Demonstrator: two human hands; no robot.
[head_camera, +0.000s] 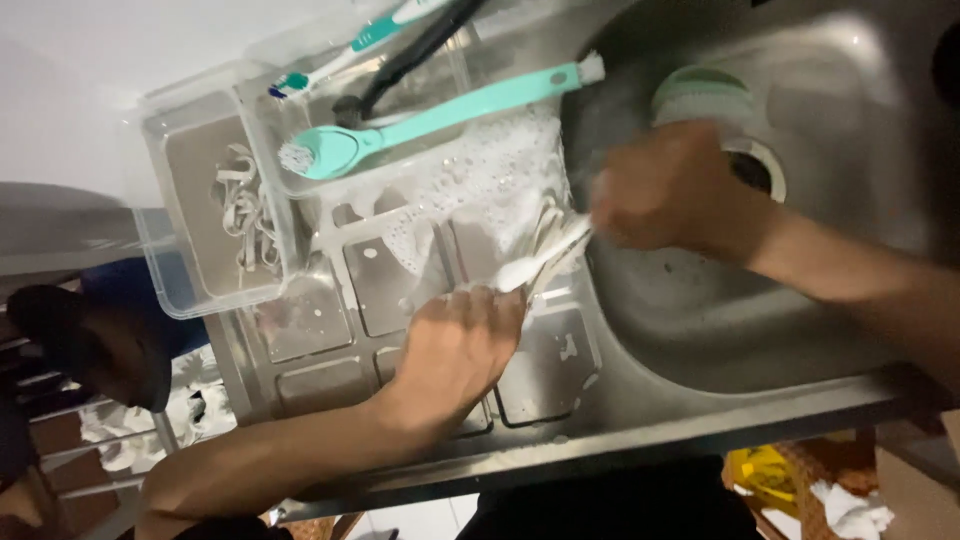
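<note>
My left hand (458, 345) rests on the steel drainboard (530, 375) and grips the near ends of a bunch of pale white utensils (535, 258). My right hand (665, 190) is closed over their far ends at the rim of the sink bowl (700, 330); it is blurred. A green and white scrubber (703, 95) lies just behind my right hand by the drain. Soap foam (480, 190) covers the drainboard behind the utensils.
A teal long-handled brush (430, 122) lies across a clear plastic container (210, 200) that holds pale strips. A toothbrush (345, 50) and a black handle (410, 55) sit in another clear tub. Crumpled white and yellow items (800, 490) lie on the floor below.
</note>
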